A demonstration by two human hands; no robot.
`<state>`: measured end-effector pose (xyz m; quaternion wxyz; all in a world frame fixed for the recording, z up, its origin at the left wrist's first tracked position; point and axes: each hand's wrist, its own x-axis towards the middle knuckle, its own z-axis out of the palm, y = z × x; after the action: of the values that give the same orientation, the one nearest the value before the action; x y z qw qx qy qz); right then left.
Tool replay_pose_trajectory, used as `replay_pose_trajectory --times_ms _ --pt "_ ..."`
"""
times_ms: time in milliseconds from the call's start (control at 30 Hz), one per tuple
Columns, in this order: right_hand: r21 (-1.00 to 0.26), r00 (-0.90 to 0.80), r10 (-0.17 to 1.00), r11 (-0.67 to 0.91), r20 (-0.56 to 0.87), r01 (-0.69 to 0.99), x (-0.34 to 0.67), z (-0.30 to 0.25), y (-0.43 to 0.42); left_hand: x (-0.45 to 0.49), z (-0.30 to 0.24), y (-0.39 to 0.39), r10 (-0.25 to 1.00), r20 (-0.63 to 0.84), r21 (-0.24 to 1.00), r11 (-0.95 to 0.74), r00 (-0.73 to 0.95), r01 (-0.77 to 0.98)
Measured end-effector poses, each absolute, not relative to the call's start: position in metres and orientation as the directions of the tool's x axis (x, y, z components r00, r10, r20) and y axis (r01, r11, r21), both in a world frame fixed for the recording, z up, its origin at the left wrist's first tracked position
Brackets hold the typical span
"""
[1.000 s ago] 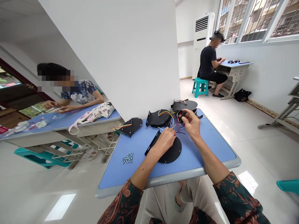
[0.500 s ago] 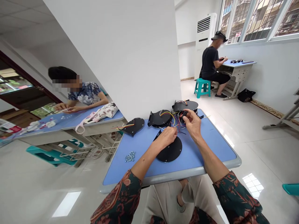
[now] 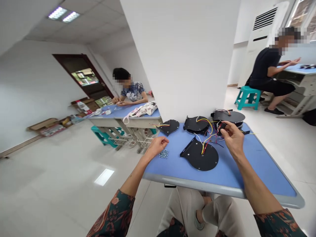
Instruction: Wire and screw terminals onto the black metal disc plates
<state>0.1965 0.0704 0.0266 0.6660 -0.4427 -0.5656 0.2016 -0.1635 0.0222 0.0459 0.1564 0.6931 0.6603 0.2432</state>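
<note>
**Small black part (image 3: 222, 125) pinched above wired discs (image 3: 197, 124)**

The part is pinched by thumb and forefinger of the right hand (image 3: 233, 138). Discs lie on the blue table (image 3: 259, 171). Fingers of the left hand (image 3: 156, 147) are held together just beside a pile of nuts (image 3: 163, 153). Contents of the cloth bag (image 3: 143, 110) on the next desk (image 3: 108, 113) cannot be told.

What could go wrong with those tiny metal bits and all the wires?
The little metal nuts lie loose on the blue table, right beside the left hand, so one bump might scatter them onto the floor. The right hand holds a small black part with wires trailing over a black disc, so a pull might snag or tangle them.
</note>
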Motion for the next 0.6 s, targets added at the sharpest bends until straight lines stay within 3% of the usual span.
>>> replay_pose_trajectory --times_ms 300,600 --pt "-0.816 0.286 0.765 0.524 0.577 0.245 0.198 0.027 0.071 -0.197 0.02 -0.002 0.996 0.079 0.487 -0.072 0.038 0.871" --pt "-0.833 0.271 0.787 0.518 0.554 0.196 0.197 0.027 0.069 -0.193 0.027 -0.01 0.977 0.192 0.403 -0.161 0.089 0.901"
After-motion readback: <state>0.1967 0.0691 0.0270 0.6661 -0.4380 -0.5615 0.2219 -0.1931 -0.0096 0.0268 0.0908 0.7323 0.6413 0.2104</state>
